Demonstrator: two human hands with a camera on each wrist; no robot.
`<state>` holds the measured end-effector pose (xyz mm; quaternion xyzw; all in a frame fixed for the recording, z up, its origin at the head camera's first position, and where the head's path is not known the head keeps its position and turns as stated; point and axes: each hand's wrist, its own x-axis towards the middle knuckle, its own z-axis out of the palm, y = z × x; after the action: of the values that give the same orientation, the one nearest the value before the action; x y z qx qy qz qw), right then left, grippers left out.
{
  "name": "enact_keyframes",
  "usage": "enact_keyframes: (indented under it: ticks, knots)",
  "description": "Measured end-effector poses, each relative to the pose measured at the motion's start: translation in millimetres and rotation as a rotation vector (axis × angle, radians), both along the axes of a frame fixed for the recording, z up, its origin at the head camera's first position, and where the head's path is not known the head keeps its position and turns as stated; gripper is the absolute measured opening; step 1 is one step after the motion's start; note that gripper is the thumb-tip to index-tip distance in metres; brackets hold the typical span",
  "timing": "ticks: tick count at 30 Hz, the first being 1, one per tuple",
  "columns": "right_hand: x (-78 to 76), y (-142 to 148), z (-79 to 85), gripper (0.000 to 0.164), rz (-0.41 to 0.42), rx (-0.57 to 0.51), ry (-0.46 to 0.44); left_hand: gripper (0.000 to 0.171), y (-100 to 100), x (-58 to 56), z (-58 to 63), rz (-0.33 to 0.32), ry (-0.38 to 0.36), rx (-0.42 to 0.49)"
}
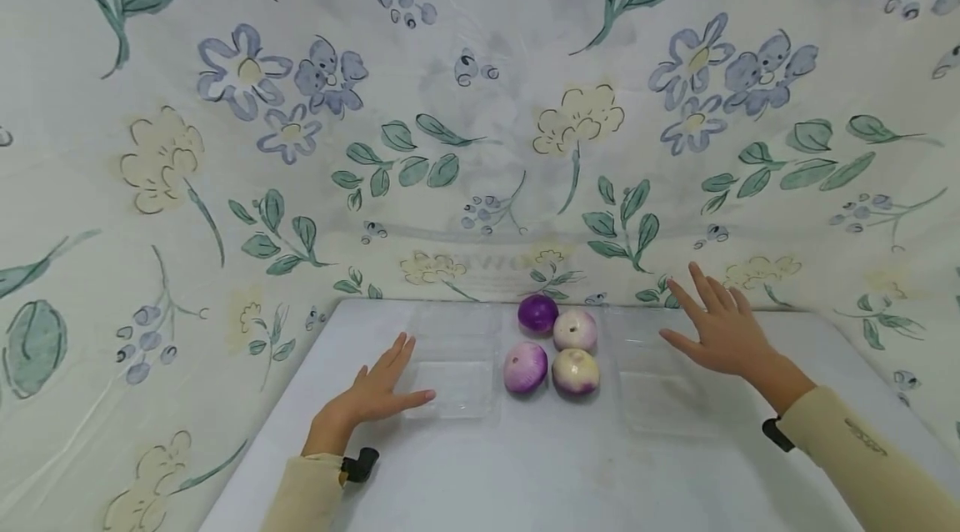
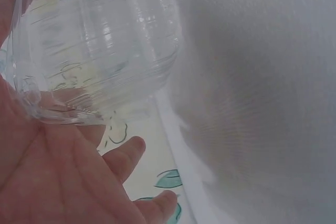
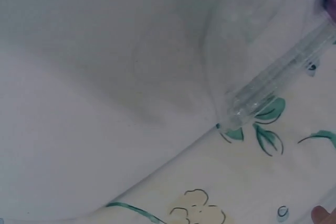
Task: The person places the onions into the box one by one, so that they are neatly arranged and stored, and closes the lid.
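Fingers spread, my left hand (image 1: pixel 375 388) is at the outer side of the left clear plastic container (image 1: pixel 452 413), its thumb reaching over the front part. In the left wrist view, the palm (image 2: pixel 63 177) is close to the container's ribbed wall (image 2: pixel 110 51). My right hand (image 1: pixel 722 330), fingers straight and apart, hovers by the back outer corner of the right clear plastic container (image 1: pixel 667 429). Only a fingertip (image 3: pixel 324 215) shows in the right wrist view. Between the containers sit a deep purple onion (image 1: pixel 537 313) and three paler ones, including a pinkish onion (image 1: pixel 525 368) and a yellowish-white onion (image 1: pixel 576 372).
The containers and onions are on a white table (image 1: pixel 525 474). Behind it hangs a floral sheet (image 1: pixel 480 173), which meets the table's back edge. Dark straps with small devices (image 1: pixel 360 465) are on both wrists.
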<state>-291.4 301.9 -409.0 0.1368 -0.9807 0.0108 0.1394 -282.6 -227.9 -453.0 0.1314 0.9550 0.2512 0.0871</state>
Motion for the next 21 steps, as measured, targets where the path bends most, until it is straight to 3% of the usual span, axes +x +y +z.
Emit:
enact_keyframes:
  ticks: [6, 21]
  knots:
    - [-3.6, -19.0, 8.2, 0.081, 0.054, -0.012, -0.009, 0.108, 1.7, -1.3, -0.4, -0.007, -0.003, -0.013]
    - [-13.3, -56.2, 5.3, 0.081, 0.122, -0.032, -0.025, 0.107, 3.5, -2.1, 0.6, 0.005, 0.007, -0.016]
